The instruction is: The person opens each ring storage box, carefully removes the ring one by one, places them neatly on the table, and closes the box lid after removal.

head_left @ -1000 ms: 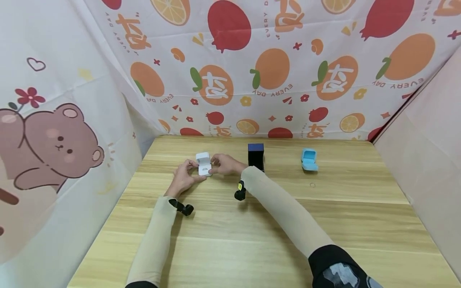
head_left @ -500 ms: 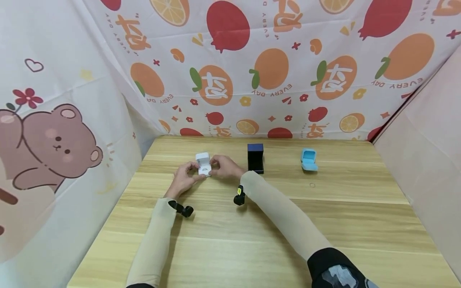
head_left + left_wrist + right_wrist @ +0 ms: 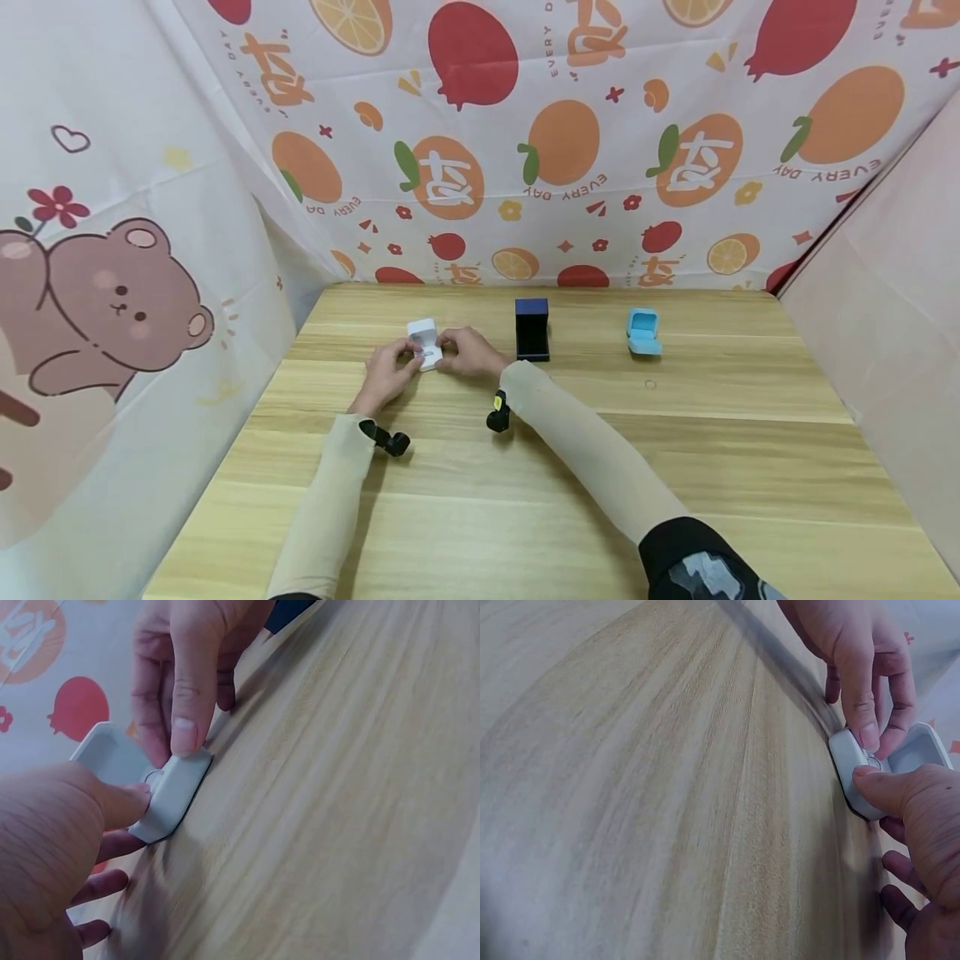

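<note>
A white ring box [image 3: 422, 330] stands with its lid raised on the table, toward the far left. In its slot sits a small silvery ring [image 3: 874, 761], partly covered by fingers. My left hand [image 3: 384, 375] reaches into the box from the left, and its thumb and forefinger pinch at the ring. From the other side my right hand [image 3: 471, 352] grips the box, with the thumb [image 3: 885, 789] on the front edge and fingers at the side. The left wrist view also has both hands around the box [image 3: 174, 796].
To the right of the hands stands a dark blue box [image 3: 532, 329], lid up and black inside. Farther right is an opened light blue ring box [image 3: 643, 333], with a thin ring [image 3: 650, 385] lying in front of it. A printed cloth [image 3: 510, 208] hangs behind the table [image 3: 600, 467].
My left thumb and fingers have moved from the box's left side in to the ring. The white box has turned slightly, while my right hand keeps hold of it.
</note>
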Demonstrator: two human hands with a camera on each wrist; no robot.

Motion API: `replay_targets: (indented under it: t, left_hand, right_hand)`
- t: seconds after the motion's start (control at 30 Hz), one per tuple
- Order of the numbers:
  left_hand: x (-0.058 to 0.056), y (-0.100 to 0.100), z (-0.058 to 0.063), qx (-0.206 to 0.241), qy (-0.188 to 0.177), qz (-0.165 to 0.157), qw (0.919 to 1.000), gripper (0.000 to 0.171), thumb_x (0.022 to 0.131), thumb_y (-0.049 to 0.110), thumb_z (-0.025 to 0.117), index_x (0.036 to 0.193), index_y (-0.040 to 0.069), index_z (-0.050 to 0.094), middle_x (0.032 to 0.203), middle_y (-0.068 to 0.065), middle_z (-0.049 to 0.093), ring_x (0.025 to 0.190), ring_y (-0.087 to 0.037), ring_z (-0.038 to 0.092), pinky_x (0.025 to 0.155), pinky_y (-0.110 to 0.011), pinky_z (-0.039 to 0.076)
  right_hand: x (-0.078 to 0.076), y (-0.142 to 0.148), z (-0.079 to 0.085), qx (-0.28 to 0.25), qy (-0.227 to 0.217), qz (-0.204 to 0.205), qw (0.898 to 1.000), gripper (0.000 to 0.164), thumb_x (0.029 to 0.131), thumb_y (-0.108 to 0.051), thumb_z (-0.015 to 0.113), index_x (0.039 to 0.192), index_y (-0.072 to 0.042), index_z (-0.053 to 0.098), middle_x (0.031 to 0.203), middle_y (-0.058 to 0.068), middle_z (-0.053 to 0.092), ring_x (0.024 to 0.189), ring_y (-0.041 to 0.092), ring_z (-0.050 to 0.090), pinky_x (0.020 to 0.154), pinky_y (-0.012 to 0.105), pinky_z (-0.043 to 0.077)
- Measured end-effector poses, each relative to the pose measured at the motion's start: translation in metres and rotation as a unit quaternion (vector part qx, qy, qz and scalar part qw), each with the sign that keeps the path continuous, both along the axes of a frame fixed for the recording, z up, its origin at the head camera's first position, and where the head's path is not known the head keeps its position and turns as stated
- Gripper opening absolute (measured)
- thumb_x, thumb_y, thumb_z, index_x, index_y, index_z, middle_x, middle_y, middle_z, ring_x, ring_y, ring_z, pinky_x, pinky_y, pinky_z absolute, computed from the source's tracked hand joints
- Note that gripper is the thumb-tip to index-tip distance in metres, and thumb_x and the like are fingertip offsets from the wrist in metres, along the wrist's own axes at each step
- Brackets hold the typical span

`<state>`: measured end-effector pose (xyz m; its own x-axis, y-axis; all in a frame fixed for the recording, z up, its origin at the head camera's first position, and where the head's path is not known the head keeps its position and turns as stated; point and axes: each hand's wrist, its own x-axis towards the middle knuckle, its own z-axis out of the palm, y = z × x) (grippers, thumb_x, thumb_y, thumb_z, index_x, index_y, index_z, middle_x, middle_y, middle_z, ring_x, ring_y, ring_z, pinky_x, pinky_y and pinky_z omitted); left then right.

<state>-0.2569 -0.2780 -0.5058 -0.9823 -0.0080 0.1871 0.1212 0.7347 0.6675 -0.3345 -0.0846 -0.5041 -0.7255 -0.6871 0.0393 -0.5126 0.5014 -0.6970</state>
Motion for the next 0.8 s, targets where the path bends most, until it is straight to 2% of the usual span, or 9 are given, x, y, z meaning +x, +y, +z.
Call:
replay_targets:
  t: [0.23, 0.57, 0.8]
  left_hand:
    - [0.0, 0.005, -0.003, -0.032, -0.004, 0.014, 0.9994, 0.014, 0.099, 0.019, 0.066, 0.107, 0.008, 0.069, 0.128, -0.021, 0.07, 0.116, -0.045, 0.052, 0.096, -0.061, 0.027]
    - [-0.003, 0.011, 0.0, -0.04, -0.008, 0.03, 0.9987, 0.013, 0.099, 0.019, 0.066, 0.104, 0.008, 0.07, 0.125, -0.021, 0.072, 0.112, -0.043, 0.051, 0.094, -0.06, 0.027]
    - [-0.001, 0.015, 0.002, -0.035, -0.008, 0.044, 0.9984, 0.014, 0.098, 0.018, 0.067, 0.105, 0.006, 0.07, 0.121, -0.023, 0.072, 0.111, -0.044, 0.051, 0.098, -0.063, 0.026]
  right_hand:
    - [-0.001, -0.001, -0.007, 0.0, 0.022, -0.008, 1.0, 0.039, 0.09, -0.024, 0.078, 0.125, -0.008, 0.068, 0.134, 0.007, 0.069, 0.128, 0.023, 0.058, 0.113, 0.038, 0.043]
    - [-0.003, -0.002, -0.005, 0.007, 0.023, -0.018, 1.0, 0.035, 0.09, -0.026, 0.079, 0.121, -0.01, 0.071, 0.125, 0.002, 0.072, 0.119, 0.019, 0.057, 0.109, 0.036, 0.043]
    - [-0.001, -0.004, -0.003, 0.007, 0.024, -0.018, 1.0, 0.031, 0.09, -0.024, 0.079, 0.116, -0.009, 0.073, 0.128, 0.003, 0.072, 0.124, 0.023, 0.056, 0.114, 0.041, 0.04]
